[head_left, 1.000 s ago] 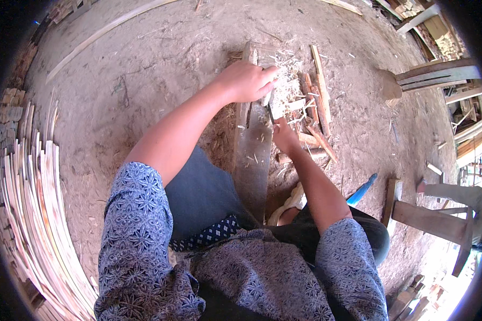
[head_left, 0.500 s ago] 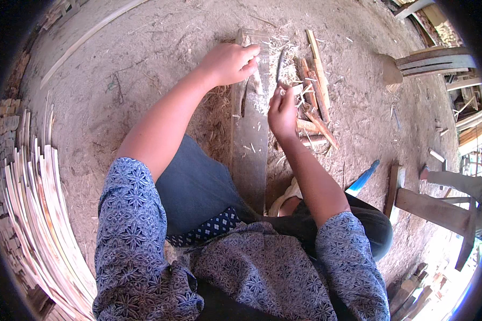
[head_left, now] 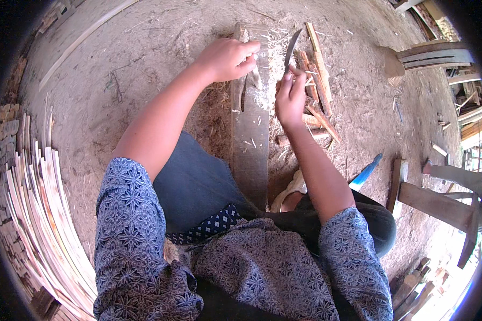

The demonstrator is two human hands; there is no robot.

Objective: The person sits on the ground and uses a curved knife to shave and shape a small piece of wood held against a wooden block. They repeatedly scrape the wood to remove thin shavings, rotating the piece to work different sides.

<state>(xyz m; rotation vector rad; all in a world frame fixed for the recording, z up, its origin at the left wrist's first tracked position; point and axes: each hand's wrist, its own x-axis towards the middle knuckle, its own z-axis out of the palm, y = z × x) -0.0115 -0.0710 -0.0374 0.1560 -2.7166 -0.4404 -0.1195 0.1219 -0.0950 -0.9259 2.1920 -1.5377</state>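
My left hand (head_left: 233, 59) is closed over the far end of a long wooden plank (head_left: 250, 166). It grips a small piece of wood (head_left: 257, 79), whose pale lower end shows below the fingers; the rest is mostly covered by the hand. To the right of the plank, my right hand (head_left: 292, 101) is wrapped around a knife, its handle hidden in the fingers. The knife's dark curved blade (head_left: 292, 47) points away from me, apart from the wood. Pale shavings lie on the plank and beside it.
Split wood sticks (head_left: 321, 75) lie on the dirt floor right of the knife. A blue-tipped object (head_left: 367, 170) lies by my right knee. Long pale strips (head_left: 53, 214) are stacked at the left. Wooden frames (head_left: 434, 202) stand at the right, near another person's leg (head_left: 455, 179).
My right hand has moved slightly right and away from the plank, and the knife blade now tilts to the right. My left hand stays at almost the same spot on the plank.
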